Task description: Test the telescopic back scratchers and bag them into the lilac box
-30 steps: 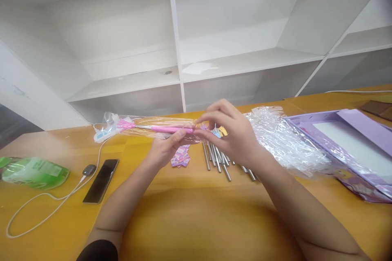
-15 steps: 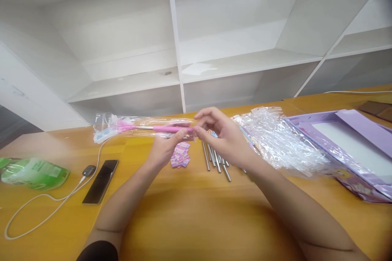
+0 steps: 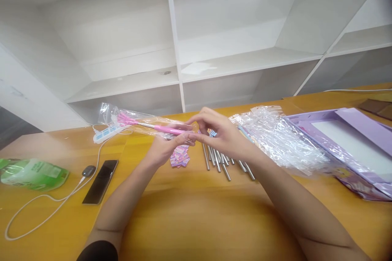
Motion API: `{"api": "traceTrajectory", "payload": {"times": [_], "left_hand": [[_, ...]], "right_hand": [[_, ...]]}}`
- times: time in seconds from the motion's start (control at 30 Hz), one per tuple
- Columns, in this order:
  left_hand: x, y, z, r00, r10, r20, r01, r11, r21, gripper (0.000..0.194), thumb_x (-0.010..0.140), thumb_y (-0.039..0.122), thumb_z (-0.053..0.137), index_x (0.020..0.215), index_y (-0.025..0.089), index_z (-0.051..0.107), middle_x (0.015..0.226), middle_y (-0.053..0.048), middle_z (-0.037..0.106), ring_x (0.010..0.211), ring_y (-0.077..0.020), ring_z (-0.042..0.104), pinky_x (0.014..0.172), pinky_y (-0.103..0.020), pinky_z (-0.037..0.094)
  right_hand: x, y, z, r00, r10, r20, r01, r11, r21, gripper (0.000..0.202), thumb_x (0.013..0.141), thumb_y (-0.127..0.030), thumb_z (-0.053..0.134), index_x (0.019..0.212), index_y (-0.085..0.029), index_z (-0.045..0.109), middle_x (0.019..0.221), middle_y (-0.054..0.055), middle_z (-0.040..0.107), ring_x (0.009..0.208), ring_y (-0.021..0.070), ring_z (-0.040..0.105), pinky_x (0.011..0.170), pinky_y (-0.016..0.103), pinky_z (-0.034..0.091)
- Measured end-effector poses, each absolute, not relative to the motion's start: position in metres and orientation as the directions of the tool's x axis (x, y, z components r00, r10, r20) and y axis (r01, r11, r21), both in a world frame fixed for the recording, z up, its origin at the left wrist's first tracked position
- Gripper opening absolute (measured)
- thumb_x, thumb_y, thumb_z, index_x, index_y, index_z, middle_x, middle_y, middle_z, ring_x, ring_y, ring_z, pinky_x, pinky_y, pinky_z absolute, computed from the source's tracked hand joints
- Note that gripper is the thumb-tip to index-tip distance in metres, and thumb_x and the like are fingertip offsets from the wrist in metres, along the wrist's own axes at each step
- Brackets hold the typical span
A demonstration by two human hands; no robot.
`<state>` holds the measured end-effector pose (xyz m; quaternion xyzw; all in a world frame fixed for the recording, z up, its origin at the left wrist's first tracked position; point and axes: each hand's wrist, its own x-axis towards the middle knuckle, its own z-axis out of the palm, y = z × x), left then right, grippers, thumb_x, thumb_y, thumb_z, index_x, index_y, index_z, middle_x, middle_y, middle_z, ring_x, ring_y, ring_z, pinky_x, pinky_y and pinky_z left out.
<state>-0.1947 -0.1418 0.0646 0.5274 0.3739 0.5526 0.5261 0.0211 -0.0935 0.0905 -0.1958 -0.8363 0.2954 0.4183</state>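
A pink back scratcher with a metal rod and a clawed pink head lies inside a long clear plastic bag. My left hand grips the bagged handle from below, thumb along it. At the bag's right end, my right hand pinches the plastic between thumb and fingers. Small pink-purple printed cards are piled just below the hands. Several metal rods with coloured ends lie partly hidden under my right hand.
Right of my hands is a heap of clear plastic bags, beside a purple box. To the left are a phone, a white cable, a green pouch and a power strip. White shelving stands behind.
The bagged back scratcher has tilted, its clawed head rising and its handle end dropping slightly. My right hand has shifted a little, showing more metal rods on the table.
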Motion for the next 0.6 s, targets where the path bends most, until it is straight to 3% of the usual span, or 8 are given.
{"api": "traceTrajectory", "payload": {"times": [0.2,0.33,0.43,0.6], "left_hand": [[-0.1977,-0.1405,0.0667,0.186,0.967,0.173,-0.18,-0.14,0.974,0.034,0.083,0.039,0.09,0.109,0.021,0.079,0.113,-0.01,0.077,0.09,-0.0248,0.078,0.082,-0.041,0.067],[-0.2,-0.1386,0.0631,0.261,0.947,0.186,-0.199,-0.136,0.971,0.04,0.084,0.047,0.088,0.115,0.023,0.08,0.113,-0.011,0.078,0.096,-0.0279,0.079,0.084,-0.042,0.066],[-0.2009,-0.1396,0.0622,0.249,0.953,0.172,-0.071,-0.159,0.985,0.046,0.079,0.04,0.093,0.12,0.025,0.078,0.107,-0.009,0.081,0.093,-0.0266,0.079,0.087,-0.041,0.064],[-0.1977,-0.1462,0.0675,0.223,0.97,0.095,0.149,-0.13,0.98,0.027,0.086,0.04,0.086,0.103,0.02,0.081,0.096,-0.009,0.08,0.096,-0.0258,0.077,0.083,-0.034,0.061]], "right_hand": [[0.0209,-0.0921,0.09,-0.593,0.616,0.517,0.02,0.654,-0.756,0.036,0.095,-0.046,0.077,0.123,-0.025,0.066,0.097,0.001,0.06,0.08,0.0127,0.059,0.073,0.028,0.052],[0.0204,-0.0959,0.093,-0.582,0.666,0.467,0.023,0.587,-0.809,0.039,0.095,-0.046,0.077,0.122,-0.022,0.065,0.089,0.0,0.065,0.076,0.0128,0.061,0.07,0.028,0.052],[0.0205,-0.097,0.0941,-0.592,0.669,0.449,0.009,0.563,-0.826,0.033,0.095,-0.044,0.077,0.118,-0.022,0.068,0.089,0.0,0.066,0.078,0.0131,0.063,0.072,0.029,0.053],[0.0197,-0.0954,0.0936,-0.609,0.689,0.393,0.009,0.502,-0.865,0.027,0.092,-0.041,0.079,0.108,-0.021,0.072,0.084,0.0,0.067,0.075,0.0123,0.062,0.068,0.027,0.05]]}}
